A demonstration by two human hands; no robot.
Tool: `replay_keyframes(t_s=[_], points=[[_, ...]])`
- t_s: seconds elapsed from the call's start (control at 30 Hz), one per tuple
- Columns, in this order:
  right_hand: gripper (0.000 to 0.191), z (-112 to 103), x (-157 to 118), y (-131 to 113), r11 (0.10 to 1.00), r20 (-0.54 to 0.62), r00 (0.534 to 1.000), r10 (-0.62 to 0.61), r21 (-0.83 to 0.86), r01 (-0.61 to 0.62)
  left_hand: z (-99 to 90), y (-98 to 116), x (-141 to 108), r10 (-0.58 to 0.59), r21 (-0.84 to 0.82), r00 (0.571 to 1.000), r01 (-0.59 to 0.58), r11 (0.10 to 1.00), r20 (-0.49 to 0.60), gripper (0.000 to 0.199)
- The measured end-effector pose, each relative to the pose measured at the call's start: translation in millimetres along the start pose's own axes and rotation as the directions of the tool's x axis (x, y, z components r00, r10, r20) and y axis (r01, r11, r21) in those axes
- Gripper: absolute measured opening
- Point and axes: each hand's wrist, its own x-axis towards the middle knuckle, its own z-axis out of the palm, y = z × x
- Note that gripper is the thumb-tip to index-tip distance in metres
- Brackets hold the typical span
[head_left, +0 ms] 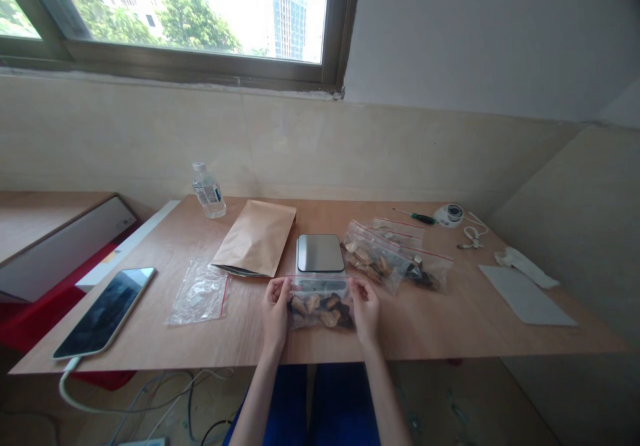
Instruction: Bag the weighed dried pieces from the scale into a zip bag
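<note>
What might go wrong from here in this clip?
1. The left hand and right hand hold the bag by its sides; if its seal is open, which I can't tell, a slip might spill the pieces.
2. The bag is close to the scale and could nudge it.
3. The cable hangs off the table; a snag might pull the phone down.

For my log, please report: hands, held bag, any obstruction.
Left fingers, right fingers pinching upper sides. Held bag: brown pieces inside. Scale just beyond; nothing visibly blocking.

Window [240,13] glaring; floor [485,393] dim, perhaps blurred.
</note>
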Motion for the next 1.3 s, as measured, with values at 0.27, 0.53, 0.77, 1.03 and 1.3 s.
replay_keyframes(t_s=[0.27, 0.53, 0.77, 1.03, 1.3], points=[[0.047, -1, 1, -1, 1.000, 0.044, 0.999, 0.009, -0.026, -0.008, 2.1, 5, -3, -0.021, -0.017, 1.000, 0.021, 1.000, -0.006, 0.028], [0.043, 0, 0, -1, 0.994, 0.010, 0.996, -0.088, -0.071, 0.088, 1.8, 6, -4, -0.016, 0.027, 1.000, 0.017, 0.999, -0.014, 0.027], [0.041, -1, 0, 2, 0.984, -0.010, 0.992, -0.126, -0.127, 0.124, 1.9, 8, -5, 0.038, 0.125, 0.999, -0.036, 0.992, -0.017, 0.027], [0.038, 0, -3, 1, 0.972, -0.061, 0.982, -0.180, -0.161, 0.168, 2.0, 10, -8, 0.087, 0.206, 0.996, -0.078, 0.975, -0.036, 0.026], [0.041, 0, -2, 4, 0.986, -0.074, 0.990, -0.116, -0.125, 0.106, 4.7, 11, -8, 0.039, 0.145, 0.999, -0.040, 0.989, 0.010, 0.028]])
